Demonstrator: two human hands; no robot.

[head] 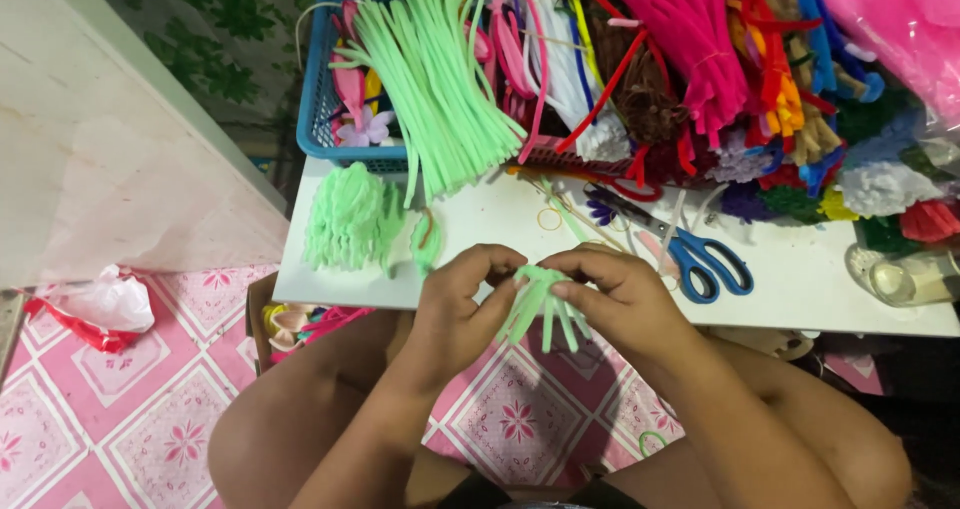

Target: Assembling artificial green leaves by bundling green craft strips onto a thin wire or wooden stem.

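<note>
A small bundle of light green pipe cleaners (pixel 540 304) is held in front of the white table's near edge, bent into several hanging loops. My left hand (pixel 458 304) pinches its left side, and my right hand (pixel 615 294) pinches its top right, fingers closed on the stems. A finished heap of folded green pipe cleaners (pixel 345 217) lies on the white table (pixel 800 289) to the left. A long bunch of straight green pipe cleaners (pixel 440 79) leans out of a blue basket (pixel 318 99).
Blue-handled scissors (pixel 705 259) lie on the table right of my hands. Piles of pink, red, white and mixed-colour pipe cleaners (pixel 680 39) fill the back. A clear jar (pixel 905 274) sits far right. Below is a pink patterned floor mat (pixel 120 409) and a crumpled plastic bag (pixel 100 304).
</note>
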